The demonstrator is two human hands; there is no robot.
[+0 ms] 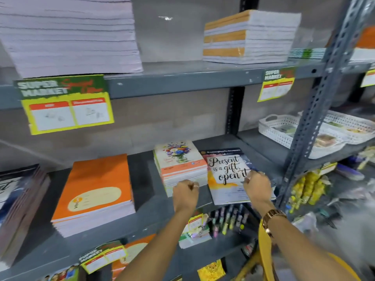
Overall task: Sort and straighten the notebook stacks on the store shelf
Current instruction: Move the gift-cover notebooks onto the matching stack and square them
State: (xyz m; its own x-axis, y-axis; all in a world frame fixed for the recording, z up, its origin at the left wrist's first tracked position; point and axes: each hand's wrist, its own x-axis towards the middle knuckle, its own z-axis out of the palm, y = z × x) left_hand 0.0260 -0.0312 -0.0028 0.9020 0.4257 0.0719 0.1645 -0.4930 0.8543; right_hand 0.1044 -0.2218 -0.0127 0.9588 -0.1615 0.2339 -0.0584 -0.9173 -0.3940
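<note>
On the middle shelf (142, 201) both hands work at the two stacks nearest the upright post. The left hand (185, 194) is curled into a loose fist at the front edge of the floral notebook stack (179, 162), knuckles against the page edges; whether the fingers grip anything cannot be told. The right hand (257, 186) rests on the "Present is a gift" notebook (227, 175), fingers bent and seemingly pinching its right edge, though the fingertips are hidden behind the hand. That notebook lies just beside the floral stack, turned slightly askew, with its front corner jutting over the shelf lip.

The step in hand looks like squaring this pair. To do it well, I would steady the floral stack with the left hand while the right hand slides the top notebook back and turns it until its spine runs parallel with its neighbour, then tap the front edges flush with the lip. The covers look slick, so press down lightly to keep lower copies from fanning.

The orange notebook stack (95, 191) sits well apart to the left, fairly tidy. A dark stack at the far left is cut off by the frame. The price-tag print is blurred, and how many copies lie under the right hand cannot be judged
</note>
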